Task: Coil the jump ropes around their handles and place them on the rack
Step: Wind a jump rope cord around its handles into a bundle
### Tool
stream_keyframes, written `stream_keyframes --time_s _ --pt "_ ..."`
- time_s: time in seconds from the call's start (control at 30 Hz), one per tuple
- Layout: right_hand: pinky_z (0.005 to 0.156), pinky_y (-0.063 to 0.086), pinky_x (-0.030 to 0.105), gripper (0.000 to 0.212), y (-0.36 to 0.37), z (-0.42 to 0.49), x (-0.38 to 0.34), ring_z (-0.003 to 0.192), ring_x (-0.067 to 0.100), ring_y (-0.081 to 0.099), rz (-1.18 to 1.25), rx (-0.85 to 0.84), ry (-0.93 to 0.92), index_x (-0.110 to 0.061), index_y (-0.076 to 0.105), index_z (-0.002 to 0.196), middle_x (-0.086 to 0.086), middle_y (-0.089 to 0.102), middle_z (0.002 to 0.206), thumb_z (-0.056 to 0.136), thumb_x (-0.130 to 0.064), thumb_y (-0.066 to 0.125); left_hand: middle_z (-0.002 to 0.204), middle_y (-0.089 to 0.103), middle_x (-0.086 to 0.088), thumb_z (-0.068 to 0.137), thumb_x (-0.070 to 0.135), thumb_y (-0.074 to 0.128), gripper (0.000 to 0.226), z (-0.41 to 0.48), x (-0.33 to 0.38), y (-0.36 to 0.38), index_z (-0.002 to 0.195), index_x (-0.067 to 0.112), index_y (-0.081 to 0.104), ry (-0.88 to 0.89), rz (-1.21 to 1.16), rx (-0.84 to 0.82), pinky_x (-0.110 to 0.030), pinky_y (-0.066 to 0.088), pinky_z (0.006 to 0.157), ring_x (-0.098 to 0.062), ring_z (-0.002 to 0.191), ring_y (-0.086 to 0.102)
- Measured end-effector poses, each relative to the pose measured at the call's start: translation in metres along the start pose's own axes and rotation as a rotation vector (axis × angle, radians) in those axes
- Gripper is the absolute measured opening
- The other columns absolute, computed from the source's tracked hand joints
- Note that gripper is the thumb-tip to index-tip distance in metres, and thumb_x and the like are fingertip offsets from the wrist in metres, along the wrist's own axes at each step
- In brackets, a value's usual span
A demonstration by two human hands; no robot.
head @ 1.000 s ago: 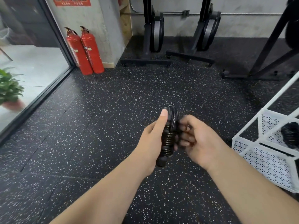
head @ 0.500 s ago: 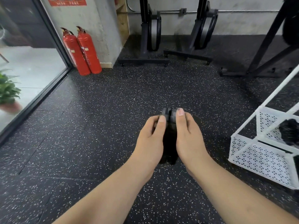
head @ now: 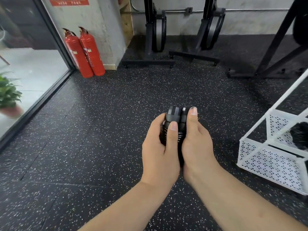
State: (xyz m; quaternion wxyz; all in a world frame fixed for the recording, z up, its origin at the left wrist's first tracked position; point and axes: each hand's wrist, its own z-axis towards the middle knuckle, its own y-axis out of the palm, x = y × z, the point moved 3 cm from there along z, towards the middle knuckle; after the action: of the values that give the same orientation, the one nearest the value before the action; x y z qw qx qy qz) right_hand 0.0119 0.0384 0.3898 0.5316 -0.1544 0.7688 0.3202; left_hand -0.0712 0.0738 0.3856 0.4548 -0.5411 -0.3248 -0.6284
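Both hands are holding the jump rope point(head: 174, 115) upright above the speckled floor point(head: 100, 130). The left hand point(head: 158, 150) is curling round its left side, thumb lying across the coils. The right hand point(head: 197, 147) is clasping the right side, thumb reaching up along the handle tops. The handle ends are sticking out above the fingers, with the coiled cord sitting between the palms. A white rack point(head: 270, 165) is standing well apart to the right, another black bundle point(head: 300, 135) lying in it.
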Motion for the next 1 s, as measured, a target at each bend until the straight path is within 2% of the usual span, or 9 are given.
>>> stream_keyframes --time_s 0.1,0.2,0.4,0.47,0.6,0.73,0.83,0.9,1.0 --pt "0.076 0.053 0.02 0.046 -0.002 -0.001 -0.01 0.08 0.003 0.071 -0.519 0.078 -0.412 -0.025 0.066 0.095 -0.008 0.075 0.083 0.108 -0.057 0.036 0.11 0.073 0.018 0.113 0.036 0.044 0.026 0.004 0.0 0.005 0.132 0.031 0.061 -0.059 -0.104 -0.047 -0.013 0.049 0.084 0.0 0.102 0.069" --pt "0.065 0.044 0.011 0.038 -0.005 0.002 -0.016 0.078 -0.002 0.066 -0.699 0.144 -0.552 -0.03 0.058 0.091 -0.013 0.068 0.077 0.106 -0.056 0.036 0.113 0.074 0.014 0.114 0.041 0.041 0.029 0.008 0.002 0.007 0.13 0.031 0.062 -0.111 -0.151 -0.087 -0.019 0.051 0.089 -0.005 0.106 0.069" --pt "0.075 0.065 0.037 0.057 -0.002 -0.003 -0.011 0.083 0.02 0.079 -0.093 0.038 -0.014 -0.015 0.078 0.096 0.007 0.081 0.089 0.109 -0.058 0.042 0.111 0.073 0.023 0.111 0.038 0.049 0.026 0.001 0.002 0.002 0.133 0.033 0.063 -0.015 -0.005 -0.056 -0.012 0.049 0.082 0.0 0.103 0.069" --pt "0.073 0.066 0.038 0.056 -0.003 -0.004 -0.016 0.082 0.021 0.08 -0.091 -0.007 0.074 -0.017 0.08 0.097 0.006 0.082 0.09 0.107 -0.061 0.046 0.108 0.073 0.023 0.111 0.041 0.049 0.024 0.0 0.002 0.002 0.131 0.037 0.062 -0.055 -0.006 -0.047 -0.014 0.051 0.08 0.0 0.099 0.069" --pt "0.064 0.059 0.03 0.051 -0.012 0.002 -0.02 0.078 0.013 0.079 -0.244 -0.039 0.145 -0.023 0.077 0.101 -0.004 0.082 0.087 0.104 -0.065 0.048 0.101 0.076 0.01 0.112 0.05 0.045 0.019 0.001 0.002 0.006 0.118 0.044 0.063 -0.356 -0.111 -0.095 -0.041 0.064 0.079 -0.014 0.093 0.074" --pt "0.086 0.051 0.033 0.055 -0.023 0.002 -0.02 0.104 0.014 0.072 -0.355 -0.035 0.159 -0.023 0.075 0.106 -0.006 0.08 0.1 0.104 -0.069 0.045 0.101 0.076 0.009 0.113 0.052 0.041 0.027 0.004 0.013 0.001 0.118 0.042 0.066 -0.449 -0.133 -0.108 -0.019 0.054 0.053 -0.005 0.081 0.071" --pt "0.104 0.049 0.04 0.052 -0.032 -0.003 -0.017 0.11 0.013 0.071 -0.383 -0.046 0.141 -0.027 0.074 0.113 -0.008 0.08 0.106 0.104 -0.068 0.045 0.109 0.075 0.009 0.114 0.048 0.041 0.027 0.002 0.019 -0.003 0.124 0.041 0.065 -0.475 -0.138 -0.119 -0.014 0.051 0.05 -0.006 0.089 0.07" --pt "0.096 0.051 0.035 0.045 -0.035 -0.009 -0.016 0.111 0.011 0.069 -0.414 -0.083 0.109 -0.028 0.072 0.118 -0.008 0.078 0.11 0.107 -0.062 0.044 0.112 0.072 0.013 0.115 0.045 0.041 0.027 0.0 0.022 -0.004 0.128 0.04 0.064 -0.484 -0.129 -0.137 -0.011 0.05 0.052 -0.001 0.094 0.066" --pt "0.079 0.051 0.028 0.035 -0.04 -0.018 -0.017 0.109 0.005 0.065 -0.459 -0.079 0.05 -0.028 0.064 0.13 -0.009 0.071 0.119 0.112 -0.05 0.044 0.118 0.07 0.012 0.114 0.043 0.044 0.021 -0.004 0.026 0.0 0.118 0.044 0.065 -0.522 -0.119 -0.156 -0.03 0.06 0.086 -0.007 0.106 0.066"
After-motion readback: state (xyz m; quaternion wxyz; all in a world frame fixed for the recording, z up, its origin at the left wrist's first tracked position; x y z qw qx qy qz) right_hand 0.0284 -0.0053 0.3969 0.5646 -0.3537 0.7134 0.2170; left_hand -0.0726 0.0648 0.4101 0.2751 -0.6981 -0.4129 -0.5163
